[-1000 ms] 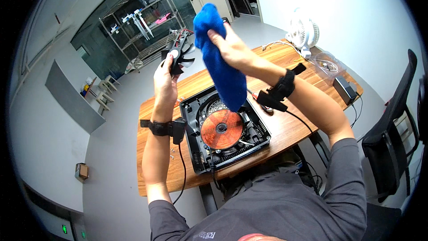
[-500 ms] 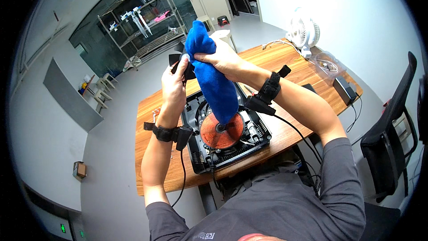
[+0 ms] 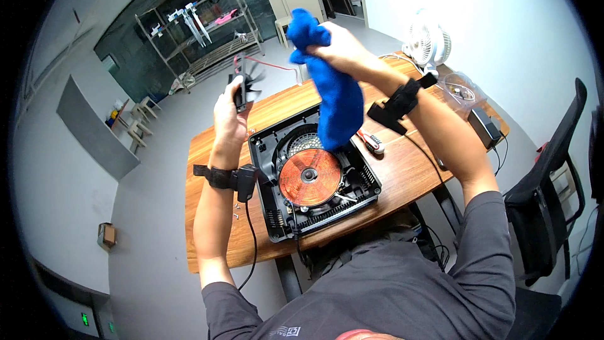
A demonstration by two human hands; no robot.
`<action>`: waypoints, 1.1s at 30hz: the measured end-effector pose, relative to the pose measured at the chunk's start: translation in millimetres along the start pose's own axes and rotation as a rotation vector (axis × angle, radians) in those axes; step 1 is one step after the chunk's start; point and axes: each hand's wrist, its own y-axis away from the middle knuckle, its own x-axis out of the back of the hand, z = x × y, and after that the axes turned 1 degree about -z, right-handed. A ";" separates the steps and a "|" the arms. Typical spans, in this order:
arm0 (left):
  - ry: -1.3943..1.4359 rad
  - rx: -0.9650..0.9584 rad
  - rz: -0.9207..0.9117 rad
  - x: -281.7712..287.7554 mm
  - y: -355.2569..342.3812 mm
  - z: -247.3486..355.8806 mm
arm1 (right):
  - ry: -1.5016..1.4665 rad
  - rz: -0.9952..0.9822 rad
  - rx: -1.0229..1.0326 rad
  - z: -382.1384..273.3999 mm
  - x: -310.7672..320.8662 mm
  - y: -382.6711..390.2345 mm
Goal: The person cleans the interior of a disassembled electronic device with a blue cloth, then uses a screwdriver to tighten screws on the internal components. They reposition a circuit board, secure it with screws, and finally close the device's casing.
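Note:
My right hand (image 3: 343,50) is raised above the table, gripping a blue cloth (image 3: 333,97) that hangs down over an opened induction cooker. My left hand (image 3: 228,113) holds a small black fan (image 3: 244,82) with red wires up to the left of the cloth; the two are a little apart. Below them the black cooker housing (image 3: 277,214) lies open on the wooden table (image 3: 214,239), showing a round copper coil (image 3: 309,177). Both wrists wear black straps with small devices.
A white desk fan (image 3: 428,41) stands at the table's far right corner, with a clear plastic container (image 3: 462,91) and a black box (image 3: 484,127) beside it. A small red and white tool (image 3: 373,143) lies right of the cooker. A black chair (image 3: 553,182) stands at right, metal shelving behind.
The hands were together with the cloth around the fan half a second ago; now they have drawn apart, the cloth to the right and the fan to the left.

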 end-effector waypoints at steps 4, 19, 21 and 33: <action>0.105 0.064 -0.011 10.8 -2.8 2.2 | 0.321 0.090 -0.017 29.9 47.8 -0.3; -0.031 0.081 -0.152 -6.6 28.7 -39.6 | 0.796 -0.305 -0.320 180.3 45.2 84.1; -0.046 0.100 -0.150 -2.2 27.3 -43.2 | 0.847 -0.356 -0.304 177.4 36.3 81.7; 0.071 0.108 0.027 -13.6 34.0 -68.4 | 0.439 -0.407 -0.013 41.5 -73.8 23.6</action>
